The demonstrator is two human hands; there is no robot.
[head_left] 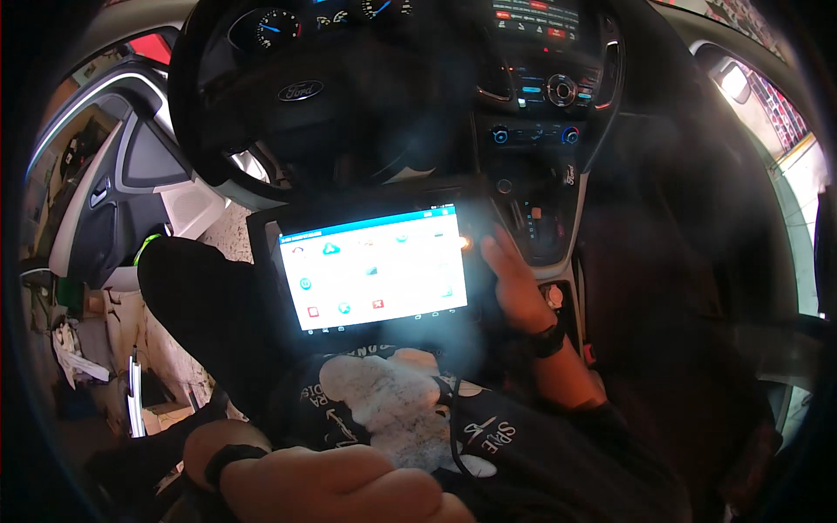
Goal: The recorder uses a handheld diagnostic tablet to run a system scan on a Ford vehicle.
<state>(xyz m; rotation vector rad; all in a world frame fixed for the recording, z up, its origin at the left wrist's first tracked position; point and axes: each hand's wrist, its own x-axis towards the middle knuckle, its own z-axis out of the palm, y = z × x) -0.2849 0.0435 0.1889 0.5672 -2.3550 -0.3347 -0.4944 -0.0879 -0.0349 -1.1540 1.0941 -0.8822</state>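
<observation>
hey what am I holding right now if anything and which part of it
The tablet, by its right edge, in your right hand. Whether your left hand holds anything cannot be told.

Tablet (375,270), dark, thick casing, wider than tall, screen facing the person. Sits between steering wheel (185,96) and shirt (540,458), turned a little so its right end is higher in view. Screen (370,283) on, very bright: white background, blue strip (375,221) across top, scattered small icons, some blue, some red. Several washed out by glare, too small to make out.
</observation>
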